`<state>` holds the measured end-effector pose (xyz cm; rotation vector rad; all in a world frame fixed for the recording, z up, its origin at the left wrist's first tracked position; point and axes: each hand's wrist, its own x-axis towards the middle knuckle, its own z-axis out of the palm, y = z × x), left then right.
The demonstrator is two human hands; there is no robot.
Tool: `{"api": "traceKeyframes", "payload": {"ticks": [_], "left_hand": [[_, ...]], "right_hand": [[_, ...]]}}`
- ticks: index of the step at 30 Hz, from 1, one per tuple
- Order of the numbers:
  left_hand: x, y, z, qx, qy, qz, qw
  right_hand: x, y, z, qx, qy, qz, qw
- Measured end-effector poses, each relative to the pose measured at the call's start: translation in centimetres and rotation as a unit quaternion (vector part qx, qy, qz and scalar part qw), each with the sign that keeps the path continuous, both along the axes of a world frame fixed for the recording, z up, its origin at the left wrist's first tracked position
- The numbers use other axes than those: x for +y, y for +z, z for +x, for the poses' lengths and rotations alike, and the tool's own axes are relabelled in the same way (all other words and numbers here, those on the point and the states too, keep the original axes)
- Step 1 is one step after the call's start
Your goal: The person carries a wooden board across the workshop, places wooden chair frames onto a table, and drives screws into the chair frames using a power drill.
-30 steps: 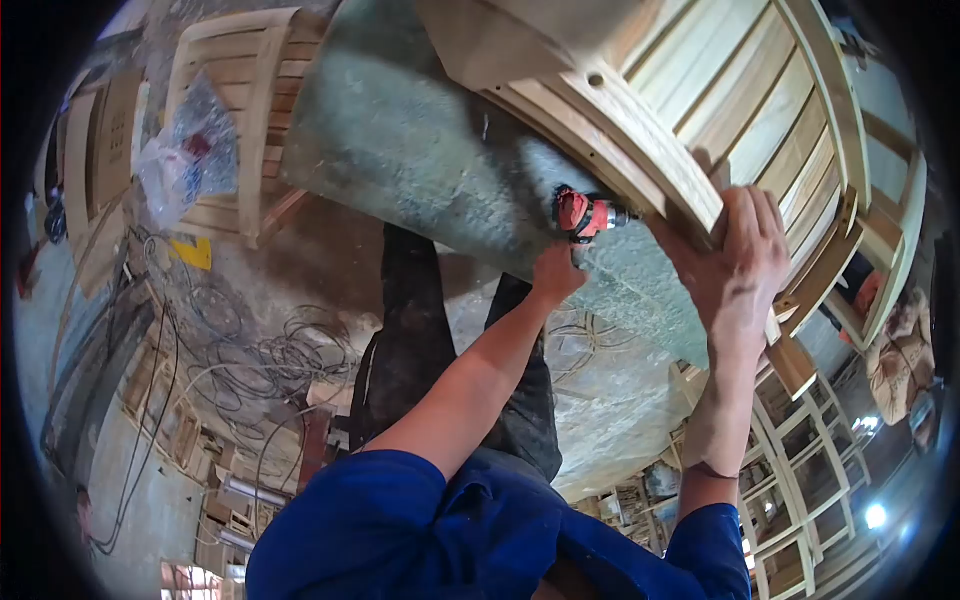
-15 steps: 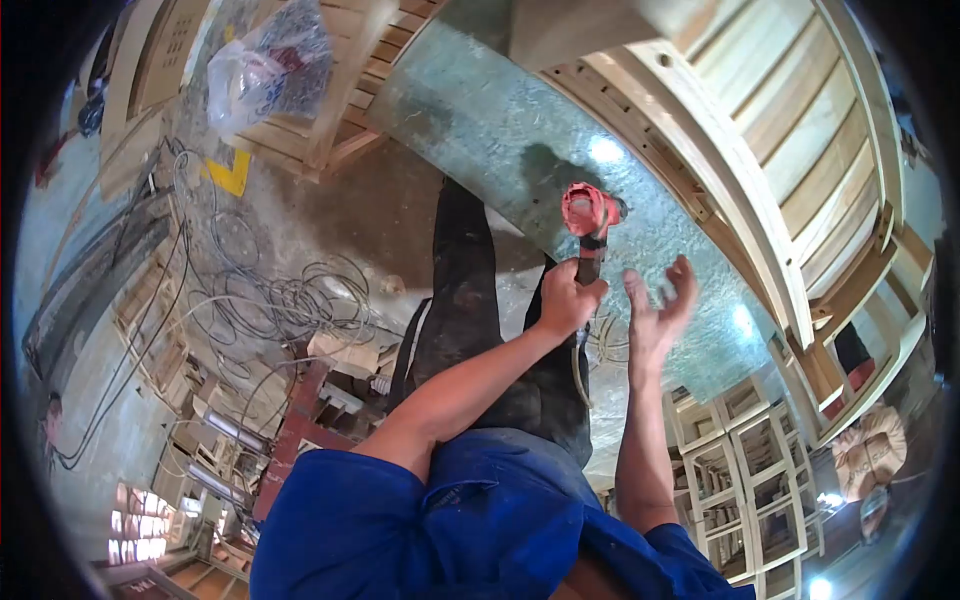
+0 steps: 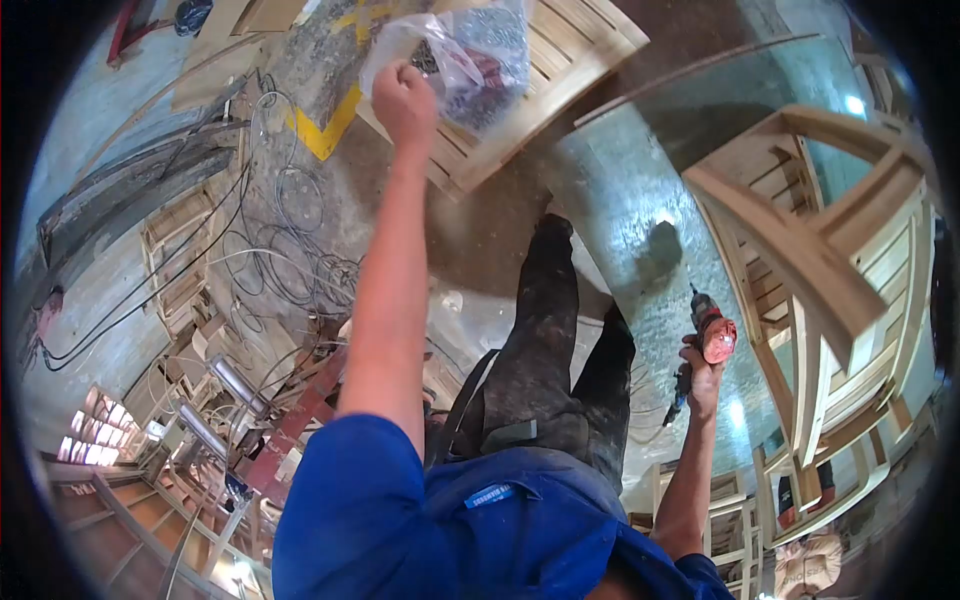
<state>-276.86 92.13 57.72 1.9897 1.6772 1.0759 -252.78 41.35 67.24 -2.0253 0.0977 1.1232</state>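
Observation:
My left hand [image 3: 405, 108] is stretched far forward, its fingers closed on the edge of a clear plastic bag [image 3: 490, 50]. Dark and reddish contents show through the film, too blurred to name. Under the bag lies a slatted wooden panel [image 3: 575, 55]. On the other side, my right hand [image 3: 703, 378] grips a red and black power drill [image 3: 717, 340] by its handle, the thin bit pointing forward. The drill is held above a shiny greenish board or sheet [image 3: 640, 190], beside a curved wooden frame [image 3: 800, 230].
Tangled cables [image 3: 290, 250] spread over the floor at left, near a yellow floor marking [image 3: 325, 125]. Metal cylinders [image 3: 238, 385] and a dark red beam [image 3: 300, 430] stand lower left. At lower right are wooden frames [image 3: 735, 520] and a printed sack [image 3: 810, 565].
The drill has passed from my left hand to my right, which was open before. My left hand has reached forward and taken hold of the plastic bag. The view has shifted.

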Motion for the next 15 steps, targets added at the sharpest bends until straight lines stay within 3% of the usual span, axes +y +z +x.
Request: {"api": "traceKeyframes", "payload": {"ticks": [2, 3, 5, 6, 10, 12, 13, 15], "left_hand": [[6.0, -3.6, -1.3, 0.145, -0.025, -0.135, 0.98], [7.6, -5.3, -2.3, 0.142, -0.027, -0.136, 0.98], [8.3, -6.4, -1.7, 0.227, -0.231, -0.143, 0.935], [7.9, -5.8, -1.0, 0.243, -0.197, -0.166, 0.935], [7.6, -6.3, -0.6, 0.205, -0.224, -0.275, 0.912], [7.5, -7.0, -2.0, 0.2, -0.187, -0.165, 0.947], [7.6, -6.9, -2.3, 0.207, -0.188, -0.163, 0.946], [7.8, -6.7, -2.9, 0.02, -0.111, -0.221, 0.969]], "right_hand": [[0.9, -0.5, 0.6, 0.005, -0.007, -0.014, 1.0], [1.1, -0.8, 0.9, 0.024, -0.014, -0.019, 0.999], [0.6, -1.7, 1.2, 0.037, -0.031, -0.034, 0.998], [-0.2, -2.4, 1.4, 0.036, -0.01, -0.044, 0.998], [0.5, -1.6, 2.5, 0.039, 0.001, -0.075, 0.996], [0.0, -2.5, 2.7, 0.052, -0.007, -0.072, 0.996], [0.5, -2.1, 2.7, 0.052, -0.021, -0.069, 0.996], [-0.1, -2.3, 3.3, 0.063, -0.013, -0.07, 0.995]]}}
